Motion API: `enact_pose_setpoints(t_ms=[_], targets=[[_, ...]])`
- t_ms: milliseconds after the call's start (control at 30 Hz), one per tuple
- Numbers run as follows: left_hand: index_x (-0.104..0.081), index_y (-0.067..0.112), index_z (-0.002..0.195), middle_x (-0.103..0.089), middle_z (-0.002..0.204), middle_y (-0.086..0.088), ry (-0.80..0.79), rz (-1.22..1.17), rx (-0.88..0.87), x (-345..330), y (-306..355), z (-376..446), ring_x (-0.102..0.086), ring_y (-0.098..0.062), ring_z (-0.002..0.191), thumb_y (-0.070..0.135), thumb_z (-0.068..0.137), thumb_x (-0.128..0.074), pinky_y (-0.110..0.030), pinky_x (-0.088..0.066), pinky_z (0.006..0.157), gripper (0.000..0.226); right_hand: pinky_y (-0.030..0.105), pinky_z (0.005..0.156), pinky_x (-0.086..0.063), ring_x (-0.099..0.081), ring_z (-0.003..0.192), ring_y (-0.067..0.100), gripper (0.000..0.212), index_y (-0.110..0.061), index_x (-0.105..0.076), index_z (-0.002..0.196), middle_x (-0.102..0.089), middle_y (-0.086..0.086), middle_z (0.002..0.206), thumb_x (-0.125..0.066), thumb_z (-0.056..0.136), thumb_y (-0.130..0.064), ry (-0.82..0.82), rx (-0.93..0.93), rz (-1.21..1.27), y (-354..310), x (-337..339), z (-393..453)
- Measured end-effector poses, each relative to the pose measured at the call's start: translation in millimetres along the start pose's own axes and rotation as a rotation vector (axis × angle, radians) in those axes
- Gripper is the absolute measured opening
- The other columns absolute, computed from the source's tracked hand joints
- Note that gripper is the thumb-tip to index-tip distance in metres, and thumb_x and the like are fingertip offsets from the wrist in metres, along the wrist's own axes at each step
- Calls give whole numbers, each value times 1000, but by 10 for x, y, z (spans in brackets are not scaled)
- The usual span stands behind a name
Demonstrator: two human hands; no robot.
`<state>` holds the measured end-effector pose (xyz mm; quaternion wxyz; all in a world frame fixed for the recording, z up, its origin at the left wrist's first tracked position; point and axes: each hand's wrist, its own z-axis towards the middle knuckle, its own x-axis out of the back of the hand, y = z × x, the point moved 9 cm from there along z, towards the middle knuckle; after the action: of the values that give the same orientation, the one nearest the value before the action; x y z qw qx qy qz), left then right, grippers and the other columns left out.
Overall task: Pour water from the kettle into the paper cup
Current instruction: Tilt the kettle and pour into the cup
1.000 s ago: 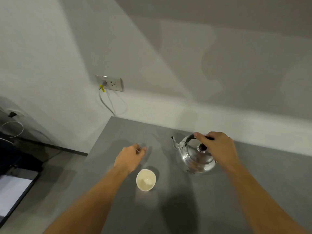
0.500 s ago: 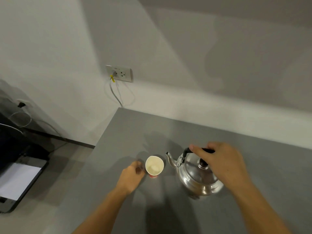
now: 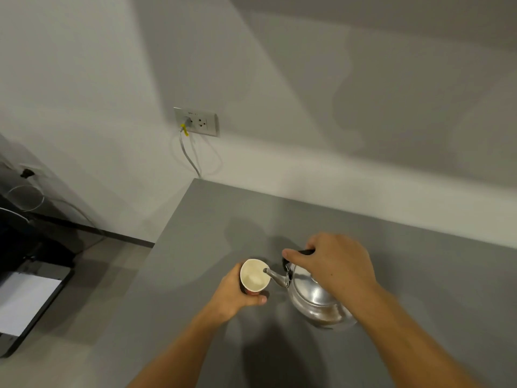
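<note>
A shiny metal kettle (image 3: 313,298) with a black handle is tilted to the left above the grey table (image 3: 419,275), its spout tip over the rim of the paper cup (image 3: 255,279). My right hand (image 3: 335,264) grips the kettle's handle from above. The cup is white inside with a red lower outside, and my left hand (image 3: 237,292) is wrapped around its left side and bottom. Whether water is flowing from the spout cannot be made out.
The table's left edge runs diagonally from the wall corner toward me. A wall socket (image 3: 195,121) with a plugged cable sits above that corner. On the floor at the left stands a dark device with white paper (image 3: 25,301).
My left hand has closed around the cup. The kettle has been lifted and tipped left, bringing its spout over the cup's rim.
</note>
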<state>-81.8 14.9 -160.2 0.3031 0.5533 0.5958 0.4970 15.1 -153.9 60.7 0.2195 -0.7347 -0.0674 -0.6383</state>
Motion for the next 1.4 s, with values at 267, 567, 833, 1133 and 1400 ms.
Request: enact_pose_setpoints(t_ms=[267, 567, 833, 1133, 1400], targets=[[-61, 30, 128, -75, 117, 6, 56, 28, 25, -37, -7, 17, -68, -17, 113, 20, 60, -97, -45, -52, 104, 77, 27, 43, -29, -49, 48, 19, 53, -17, -54, 54, -52, -2, 51, -62, 81, -62, -66, 81, -135, -284, -99, 103], [-62, 44, 115, -77, 106, 15, 73, 49, 23, -55, -23, 65, -71, -5, 99, 23, 59, -96, -26, -55, 86, 69, 27, 45, -27, -39, 46, 15, 53, -18, -44, 50, -44, -2, 52, -64, 81, -56, -80, 139, -210, -482, -87, 179], [-62, 46, 115, -76, 100, 18, 65, 62, 38, -62, -70, 82, -69, 1, 86, 29, 57, -95, -21, -50, 69, 68, 28, 43, -20, -33, 46, 13, 51, -21, -41, 54, -41, -3, 57, -63, 83, -56, -87, 159, -257, -558, -109, 213], [-63, 39, 117, -77, 107, 10, 60, 61, 6, -85, -64, 102, -71, -9, 102, 25, 60, -95, -29, -54, 87, 66, 28, 42, -19, -32, 43, 14, 50, -20, -39, 51, -40, -2, 52, -67, 80, -49, -72, 172, -273, -630, -83, 217], [-63, 39, 119, -77, 107, 10, 61, 63, 13, -87, -62, 93, -71, -10, 101, 24, 60, -94, -27, -54, 80, 69, 27, 42, -20, -34, 43, 14, 49, -20, -40, 51, -41, -2, 52, -67, 81, -47, -85, 174, -288, -658, -84, 204]])
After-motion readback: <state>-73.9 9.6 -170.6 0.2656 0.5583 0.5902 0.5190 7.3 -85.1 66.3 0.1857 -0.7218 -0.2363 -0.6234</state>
